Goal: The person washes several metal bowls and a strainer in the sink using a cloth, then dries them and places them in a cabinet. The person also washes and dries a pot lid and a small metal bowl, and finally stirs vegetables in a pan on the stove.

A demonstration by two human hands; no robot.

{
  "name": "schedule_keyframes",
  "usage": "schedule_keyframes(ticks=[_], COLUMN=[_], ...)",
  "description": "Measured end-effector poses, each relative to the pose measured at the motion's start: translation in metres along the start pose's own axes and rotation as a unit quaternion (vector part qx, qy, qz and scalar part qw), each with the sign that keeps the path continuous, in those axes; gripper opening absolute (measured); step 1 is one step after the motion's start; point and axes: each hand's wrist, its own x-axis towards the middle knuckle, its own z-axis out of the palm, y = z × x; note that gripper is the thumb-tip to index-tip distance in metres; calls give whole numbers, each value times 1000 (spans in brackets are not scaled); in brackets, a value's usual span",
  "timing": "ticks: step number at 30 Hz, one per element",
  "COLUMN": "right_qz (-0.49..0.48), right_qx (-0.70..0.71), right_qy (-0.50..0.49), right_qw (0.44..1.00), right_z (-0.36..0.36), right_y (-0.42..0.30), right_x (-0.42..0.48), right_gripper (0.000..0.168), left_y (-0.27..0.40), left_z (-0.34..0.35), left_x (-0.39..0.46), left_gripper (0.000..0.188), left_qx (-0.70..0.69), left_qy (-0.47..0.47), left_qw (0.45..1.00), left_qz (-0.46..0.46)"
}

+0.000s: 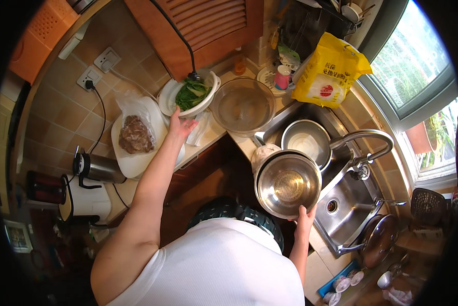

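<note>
My left hand (183, 127) reaches to the near rim of a white plastic colander (207, 103) holding leafy greens (192, 93); its fingers are spread, and whether they grip the rim cannot be told. With my right hand (304, 214) I hold a stainless steel bowl (288, 185) by its lower edge, tilted so its inside shows. A darker rim shows behind it, perhaps a second bowl. Just beyond, a metal bowl (307, 141) with cloudy whitish contents sits in the sink. A large transparent bowl (244, 105) stands on the counter corner between colander and sink.
A bag of brownish food (136, 134) lies on a white board (119, 153) at left, near a steel kettle (102, 167). The faucet (382, 134) arches over the double sink (338, 222). A yellow package (328, 72) stands behind it; a black cable (181, 36) hangs above the colander.
</note>
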Motion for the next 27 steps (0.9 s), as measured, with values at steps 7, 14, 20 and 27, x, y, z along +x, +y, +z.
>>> schedule_keyframes(ticks=[7,14,20,27], right_qz=[21,21,38,87], right_qx=[-4,37,39,69], right_qy=[45,84,68,115], right_qw=[999,996,996,987], right_z=[-53,-50,-46,-61], right_y=[11,20,21,25], right_x=[-3,-3,13,-5], right_gripper=[59,53,53,49], left_y=[-6,9,27,-5], left_z=[19,19,2,-28], left_x=[35,25,-25,-167], left_gripper=[69,38,32,52], left_qx=[2,-20,40,160], left_qy=[24,49,-70,-55], left_qw=[1000,998,996,969], left_qz=[18,18,-49,-182])
